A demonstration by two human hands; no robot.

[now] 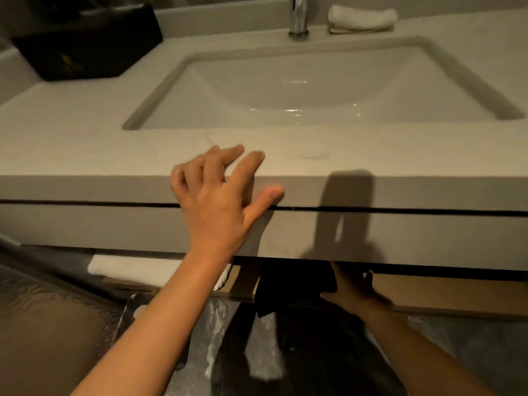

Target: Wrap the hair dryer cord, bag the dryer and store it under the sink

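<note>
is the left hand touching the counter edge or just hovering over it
Touching. The head view shows the left hand with its fingers lying on the countertop and the thumb pressed against its front face, no gap visible.

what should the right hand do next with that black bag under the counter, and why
Probably push the black cloth bag further back onto the wooden shelf and let go: the right hand grips it at the shelf's front edge, while the left hand braces on the beige stone countertop.
</note>
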